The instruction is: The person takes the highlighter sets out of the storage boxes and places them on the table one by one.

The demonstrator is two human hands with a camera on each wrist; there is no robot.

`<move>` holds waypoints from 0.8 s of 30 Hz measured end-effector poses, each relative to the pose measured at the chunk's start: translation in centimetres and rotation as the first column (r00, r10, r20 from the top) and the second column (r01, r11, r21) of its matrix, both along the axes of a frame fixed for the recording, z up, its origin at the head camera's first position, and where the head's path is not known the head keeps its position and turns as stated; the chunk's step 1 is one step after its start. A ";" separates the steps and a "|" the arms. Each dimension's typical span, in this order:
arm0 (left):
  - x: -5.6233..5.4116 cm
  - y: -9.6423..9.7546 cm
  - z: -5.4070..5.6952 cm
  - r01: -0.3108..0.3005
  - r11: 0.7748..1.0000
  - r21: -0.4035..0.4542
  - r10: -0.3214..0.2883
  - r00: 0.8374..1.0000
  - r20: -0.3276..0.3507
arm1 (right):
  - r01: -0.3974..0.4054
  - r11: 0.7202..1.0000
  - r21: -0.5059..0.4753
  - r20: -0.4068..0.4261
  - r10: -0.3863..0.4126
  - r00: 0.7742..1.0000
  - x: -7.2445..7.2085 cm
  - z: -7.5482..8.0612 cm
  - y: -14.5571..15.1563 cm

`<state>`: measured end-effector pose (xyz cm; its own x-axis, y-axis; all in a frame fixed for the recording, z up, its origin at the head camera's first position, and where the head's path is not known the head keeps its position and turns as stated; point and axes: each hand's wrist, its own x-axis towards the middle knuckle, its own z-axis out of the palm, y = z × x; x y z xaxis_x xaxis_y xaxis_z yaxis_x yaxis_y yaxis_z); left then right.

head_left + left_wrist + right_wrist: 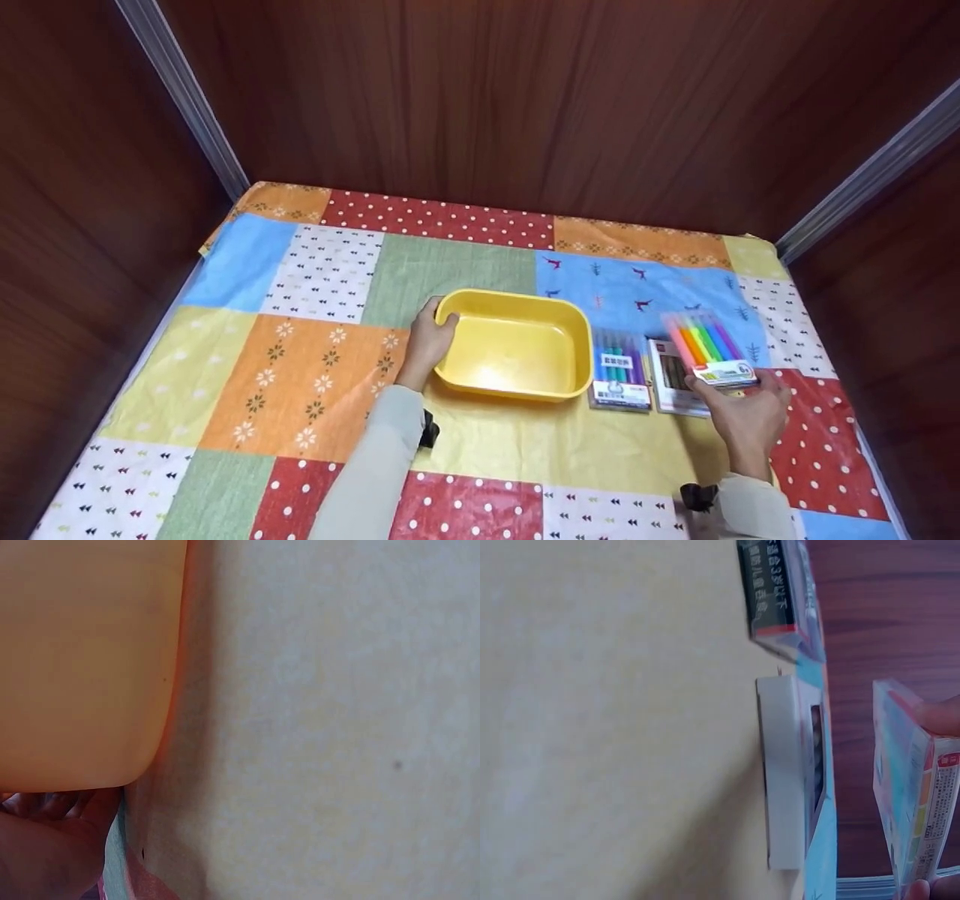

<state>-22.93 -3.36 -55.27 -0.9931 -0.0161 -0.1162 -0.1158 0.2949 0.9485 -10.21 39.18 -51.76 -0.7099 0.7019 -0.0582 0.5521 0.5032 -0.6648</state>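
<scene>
A yellow plastic basin (514, 349) stands on the patchwork cloth with nothing in it. My left hand (430, 343) grips its left side, thumb over the rim and fingers outside against the wall. In the left wrist view part of that hand (56, 847) shows by the basin's wall (82, 675). To the right, my right hand (744, 424) holds up a clear pack of bright coloured markers (706, 341) by its lower end. The right wrist view shows the marker pack (904, 780) raised off the cloth, fingers at two of its edges.
Right of the basin lies a clear pack of purple and teal pens (619, 371). A white windowed box (670, 379) lies beside it, partly hidden under the raised markers. Dark wood panels (480, 105) enclose the table's back and sides. Patchwork cloth (300, 382) covers the table.
</scene>
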 end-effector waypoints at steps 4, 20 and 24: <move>0.0 0.0 0.0 -0.006 1.000 -0.004 0.006 1.000 -0.007 | 0.024 1.000 -0.019 0.014 -0.024 1.000 0.1 -0.4 0.3; -0.1 0.0 0.0 -0.014 1.000 -0.008 0.014 1.000 0.002 | 0.080 0.996 -0.044 0.028 -0.079 0.996 0.5 -1.7 1.7; 0.0 0.0 0.1 -0.009 1.000 -0.001 0.009 1.000 0.007 | 0.100 0.992 -0.071 0.049 -0.097 0.994 0.5 -1.7 2.1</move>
